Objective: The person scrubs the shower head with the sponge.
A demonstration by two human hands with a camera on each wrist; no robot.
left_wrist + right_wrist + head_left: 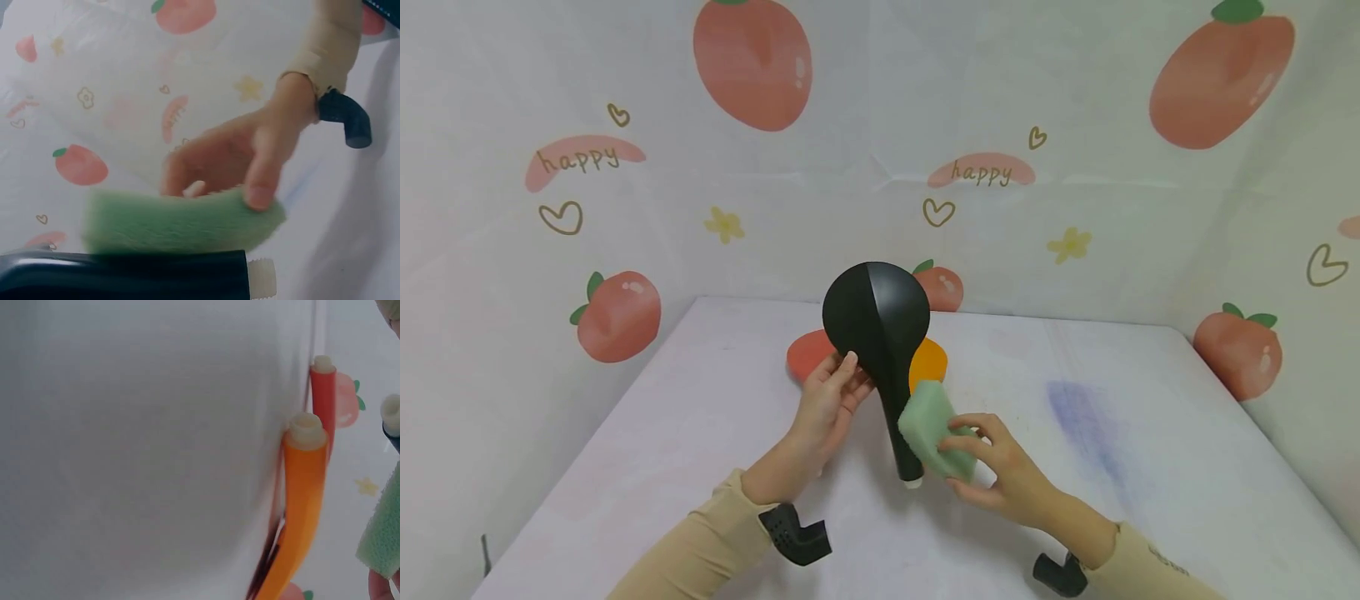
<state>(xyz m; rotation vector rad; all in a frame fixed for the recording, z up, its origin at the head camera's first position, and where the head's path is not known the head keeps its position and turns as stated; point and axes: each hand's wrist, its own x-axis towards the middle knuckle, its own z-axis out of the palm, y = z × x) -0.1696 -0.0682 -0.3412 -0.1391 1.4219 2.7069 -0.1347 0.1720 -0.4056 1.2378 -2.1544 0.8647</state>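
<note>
My left hand [829,404] holds a black shower head [891,342] by its neck, thumb in front and fingers behind. The round head is up, and the handle slants down to a pale connector [913,482]. A light green sponge [928,421] is pinched between the thumb and fingers of my right hand [1011,477], against the handle's lower right side. In the left wrist view, the sponge [181,222] lies along the black handle [156,275]. The right wrist view shows only some fingertips [379,586] under the sponge [382,534].
Behind the black one, a red shower head [807,354] and an orange shower head [929,362] rest on the white table [1000,533]. Their hollow pale connectors show in the right wrist view. A blue-purple smudge [1084,425] marks the right side. A peach-printed sheet [865,150] hangs behind.
</note>
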